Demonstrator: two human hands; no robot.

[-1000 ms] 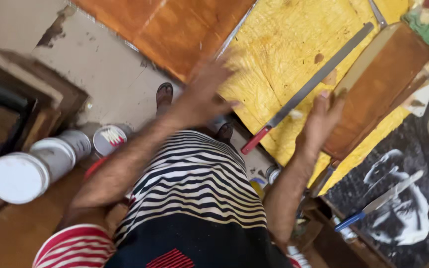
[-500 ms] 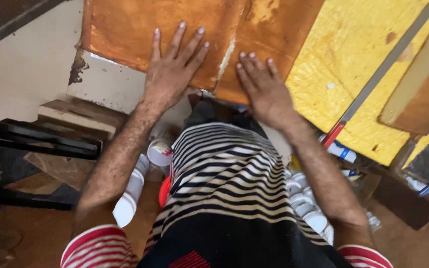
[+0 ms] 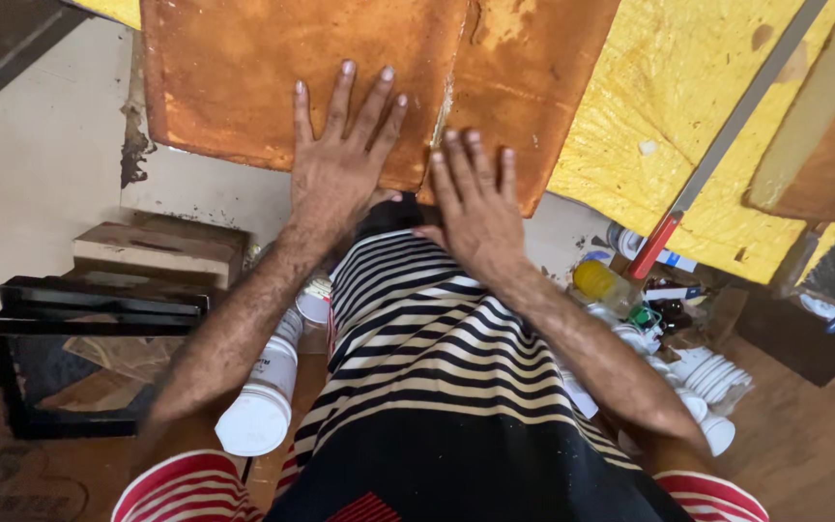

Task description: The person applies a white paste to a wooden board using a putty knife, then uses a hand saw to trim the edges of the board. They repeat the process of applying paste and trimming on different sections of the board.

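Setting: a pale wall with chipped patches behind a worn wooden floor; boards lean against the wall, clutter lies below them.
Change: half a second earlier the hands lay apart on the board; now they sit close together near its lower edge, and the view is tighter.
Frames: two black rectangular frames (image 3: 79,358) at far left, one stacked on the other, a brown block above them.
White jar: one plastic cylinder (image 3: 265,404) lying on its side under the left forearm.
Left hand: the left hand (image 3: 338,164) lies flat on the orange board, five fingers spread wide, gripping nothing.
Orange board: one rusty, mottled orange board (image 3: 244,87), rough-faced, split by a vertical seam.
Right hand: the right hand (image 3: 471,208) presses flat just right of the seam, fingers straight and close together, holding nothing.
Yellow board: one crumpled-looking yellow board (image 3: 669,145) just beside the orange one.
Metal strip: one grey metal strip (image 3: 727,135) with a red end, slanting across the yellow.
Cups: a stack of white cups (image 3: 712,372) at lower right.
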